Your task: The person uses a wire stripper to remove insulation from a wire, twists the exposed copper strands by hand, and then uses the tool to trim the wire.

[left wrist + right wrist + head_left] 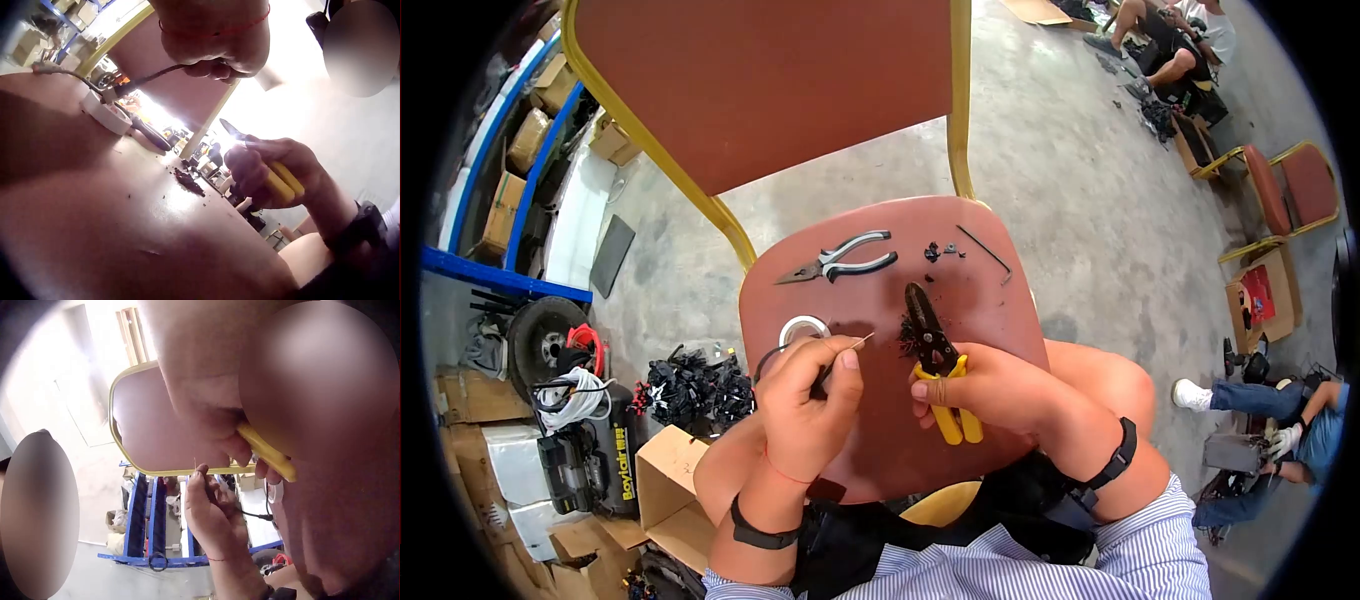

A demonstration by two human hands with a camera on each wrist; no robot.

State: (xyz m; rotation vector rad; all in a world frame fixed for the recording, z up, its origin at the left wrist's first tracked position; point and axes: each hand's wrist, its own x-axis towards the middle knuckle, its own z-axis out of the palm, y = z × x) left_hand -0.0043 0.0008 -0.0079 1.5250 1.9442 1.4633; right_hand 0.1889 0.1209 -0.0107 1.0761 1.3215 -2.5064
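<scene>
My left hand (805, 410) pinches a black cable (156, 75) between thumb and forefinger, and its thin bare wire end (867, 339) sticks out toward the right. Part of the cable is hidden inside the fingers. To the right, my right hand (1000, 385) grips wire strippers (924, 315) by their yellow handles, black head pointing away from me over the chair seat (880, 450). The wire end and the strippers are apart. A white tape roll (818, 323) lies just beyond my left hand, with the cable crossing close by it.
Long-nose pliers (828, 268), a hex key (988, 251) and small black pieces (932, 251) lie on the seat's far part. Dark clippings (907, 335) are beside the strippers. The chair back (770, 80) rises beyond. An open cardboard box (670, 480) stands at lower left.
</scene>
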